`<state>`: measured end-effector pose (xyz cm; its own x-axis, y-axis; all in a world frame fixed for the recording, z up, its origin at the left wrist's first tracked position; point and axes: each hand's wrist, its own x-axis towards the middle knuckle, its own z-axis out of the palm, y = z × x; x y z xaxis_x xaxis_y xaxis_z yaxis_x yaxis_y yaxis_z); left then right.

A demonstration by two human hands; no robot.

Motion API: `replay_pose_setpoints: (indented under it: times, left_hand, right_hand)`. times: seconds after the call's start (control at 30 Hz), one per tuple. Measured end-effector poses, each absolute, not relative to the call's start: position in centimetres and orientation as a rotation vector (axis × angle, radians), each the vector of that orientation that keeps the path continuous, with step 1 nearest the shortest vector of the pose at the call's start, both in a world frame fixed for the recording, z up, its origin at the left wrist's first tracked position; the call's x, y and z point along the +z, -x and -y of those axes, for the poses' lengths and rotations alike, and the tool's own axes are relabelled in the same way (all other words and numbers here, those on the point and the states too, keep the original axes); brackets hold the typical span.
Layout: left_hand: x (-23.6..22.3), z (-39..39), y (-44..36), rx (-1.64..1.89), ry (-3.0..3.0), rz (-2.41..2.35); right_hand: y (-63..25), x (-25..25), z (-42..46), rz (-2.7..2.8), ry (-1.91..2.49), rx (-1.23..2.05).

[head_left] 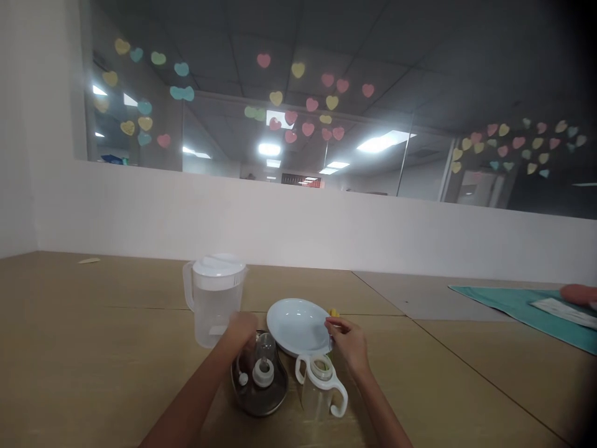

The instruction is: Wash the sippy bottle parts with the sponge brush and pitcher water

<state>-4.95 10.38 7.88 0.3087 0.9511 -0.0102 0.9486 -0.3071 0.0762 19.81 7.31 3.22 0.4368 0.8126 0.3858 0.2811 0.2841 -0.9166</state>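
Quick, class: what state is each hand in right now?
Left hand: blurred, by the metal tray; grip can't be told.
Right hand: fingertips at the plate, right side; grip can't be told.

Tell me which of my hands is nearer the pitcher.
Your left. Your left hand is close by the pitcher, at its lower right in view; your right hand is farther off, at the plate's right rim.

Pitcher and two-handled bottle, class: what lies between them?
The head view shows the metal tray, holding clear and white parts, between them; the left hand is at the tray's far edge.
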Motion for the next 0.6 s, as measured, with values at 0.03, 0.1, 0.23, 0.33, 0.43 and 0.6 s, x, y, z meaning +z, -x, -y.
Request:
replay_pose_setpoints:
  times: [0.03, 0.1, 0.23, 0.33, 0.43, 0.6]
  left_hand:
    - [8.6, -10.1, 5.1, -0.010, -2.471, -1.836]
    - [10.2, -9.2, 5.5, -0.056, -2.464, -1.859]
    - [13.1, -7.2, 5.9, 0.170, -2.564, -1.789]
    - [13.8, -6.7, 5.1, 0.538, -2.645, -1.640]
    - [13.2, -7.0, 3.3, 0.733, -2.651, -1.548]
    - [11.7, -7.6, 0.6, 0.852, -2.653, -1.395]
  right_hand:
    - [-19.8, 3.2, -7.3, 1.068, 1.238, 0.496]
    - [-19.9, 3.3, -7.3, 0.989, 1.153, 0.546]
    - [-19.9, 4.0, -7.1, 0.900, 1.012, 0.668]
    - [-19.8, 4.7, -6.6, 0.805, 0.864, 0.835]
    - [-19.6, 5.4, -6.1, 0.710, 0.669, 1.012]
    - [-18.9, 6.4, -5.3, 0.729, 0.551, 1.105]
